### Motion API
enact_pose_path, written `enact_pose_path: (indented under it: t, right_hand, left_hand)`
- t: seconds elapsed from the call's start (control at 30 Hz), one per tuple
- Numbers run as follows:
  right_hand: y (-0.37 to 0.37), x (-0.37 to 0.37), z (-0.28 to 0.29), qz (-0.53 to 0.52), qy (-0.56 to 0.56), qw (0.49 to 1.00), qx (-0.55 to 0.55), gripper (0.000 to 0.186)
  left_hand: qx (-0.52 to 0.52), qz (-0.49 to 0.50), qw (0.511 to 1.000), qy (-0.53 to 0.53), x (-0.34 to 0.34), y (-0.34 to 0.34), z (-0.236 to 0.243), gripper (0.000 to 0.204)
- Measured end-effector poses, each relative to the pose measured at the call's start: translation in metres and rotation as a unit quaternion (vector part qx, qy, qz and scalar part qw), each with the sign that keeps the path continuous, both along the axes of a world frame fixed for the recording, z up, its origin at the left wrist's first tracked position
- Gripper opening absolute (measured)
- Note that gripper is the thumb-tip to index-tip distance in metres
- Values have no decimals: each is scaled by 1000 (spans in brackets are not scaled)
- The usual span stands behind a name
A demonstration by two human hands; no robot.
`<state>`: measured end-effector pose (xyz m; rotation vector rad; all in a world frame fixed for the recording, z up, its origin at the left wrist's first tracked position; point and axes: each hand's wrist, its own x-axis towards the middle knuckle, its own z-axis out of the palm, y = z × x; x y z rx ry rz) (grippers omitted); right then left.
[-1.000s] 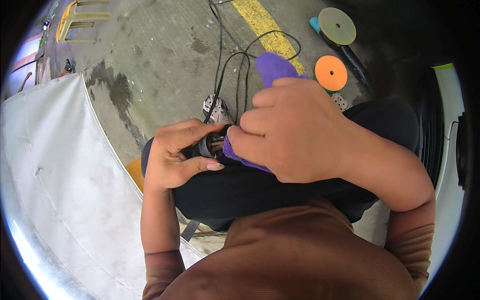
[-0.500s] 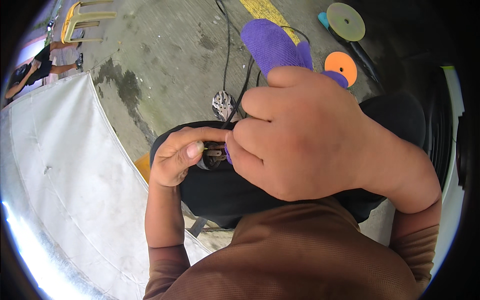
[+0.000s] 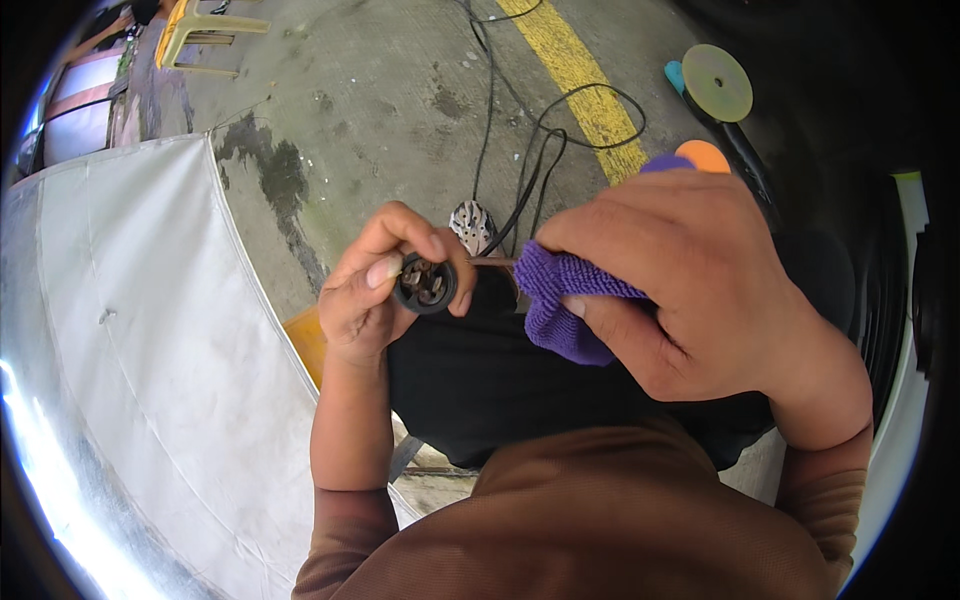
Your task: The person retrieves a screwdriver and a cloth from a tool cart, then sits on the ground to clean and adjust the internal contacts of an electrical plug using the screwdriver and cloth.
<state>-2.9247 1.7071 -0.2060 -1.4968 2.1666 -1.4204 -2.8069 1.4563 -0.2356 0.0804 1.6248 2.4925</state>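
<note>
My left hand grips a round black plug, its open face turned up toward me with metal parts inside. To its right, my right hand is closed on a bunched purple cloth, with a thin metal rod sticking out of it toward the plug; the rest of the rod is hidden. Both hands are over my black-clad lap. Black cords loop on the concrete beyond them, near my patterned shoe.
A white sheet spreads along my left. A plastic chair lies at the back left. A yellow painted stripe crosses the floor. At right are a translucent disc on a dark object and an orange disc, partly hidden.
The plug has turned face up in my left hand. My right hand has drawn right, rotated, and shows the cloth and rod. The person at the upper left is mostly out of view.
</note>
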Motion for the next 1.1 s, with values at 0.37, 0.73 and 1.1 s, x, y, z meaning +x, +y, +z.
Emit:
enact_pose_path:
  t: [0.37,0.73,1.1]
  right_hand:
    - [3,9,-5,22,-77,997,24,27]
    - [-3,10,-10,22,-78,997,-12,29]
    - [-13,12,-14,8,-74,996,-55,27]
  left_hand:
    - [-199,82,968,127,-4,4,-1,38]
    - [-226,123,948,186,-6,1,-7,42]
    - [-271,138,934,187,-7,2,-4,52]
